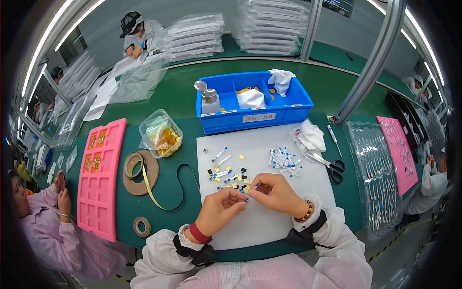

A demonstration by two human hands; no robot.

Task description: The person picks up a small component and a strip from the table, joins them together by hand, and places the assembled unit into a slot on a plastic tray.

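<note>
Before the bin's (216, 127) printed label (259, 118), tiny parts (256, 185) in left hand (220, 211) and right hand (278, 193)

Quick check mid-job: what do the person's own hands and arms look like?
The bare left hand has a red wristband at its wrist; the bare right hand, a brown beaded bracelet. The white, finely striped sleeves have gathered cuffs and black bands.

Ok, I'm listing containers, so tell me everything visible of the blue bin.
The blue bin looks plastic: rectangular, open, upright, with three compartments and a pale label in front. It stands beyond the white mat. Inside are a metal-topped bottle at left, a white cloth mid-bin and orange pieces; another cloth drapes at the back rim.
</note>
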